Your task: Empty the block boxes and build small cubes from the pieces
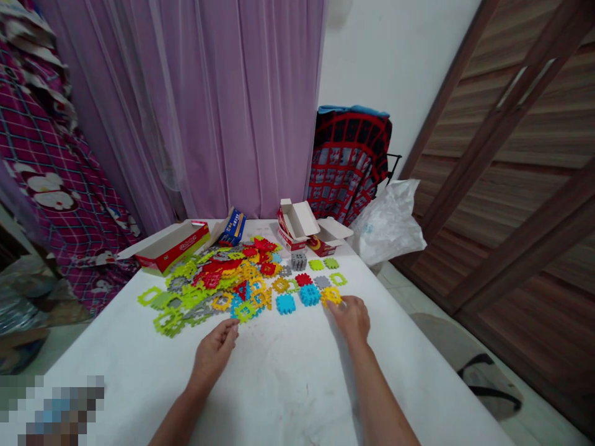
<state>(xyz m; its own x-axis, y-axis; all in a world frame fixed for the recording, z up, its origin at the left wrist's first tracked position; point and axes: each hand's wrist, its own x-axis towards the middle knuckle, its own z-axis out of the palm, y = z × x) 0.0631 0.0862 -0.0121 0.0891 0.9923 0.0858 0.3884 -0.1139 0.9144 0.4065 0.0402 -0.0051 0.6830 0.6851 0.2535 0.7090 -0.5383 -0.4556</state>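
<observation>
My right hand (pixel 352 318) is closed on the edge of a yellow interlocking plastic piece (pixel 331 295), at the right of several sorted pieces. Beside it on the left lie a blue stack of pieces (pixel 309 295) and a flat blue piece (pixel 285 303). My left hand (pixel 216 348) is closed, its fingertips curled at the lower edge of a lime-green square frame piece (pixel 245 311) at the front of the mixed pile (pixel 223 272); whether it grips anything cannot be made out. A grey block of pieces (pixel 298 260) stands behind the sorted ones.
Along the back of the white table (pixel 288 384) stand an open red box (pixel 174 248), a blue box (pixel 233 228) and two more open red boxes (pixel 292 232) (pixel 325 241). A white plastic bag (pixel 390 223) hangs at the right edge. Brown wardrobe doors (pixel 520 186) rise beyond.
</observation>
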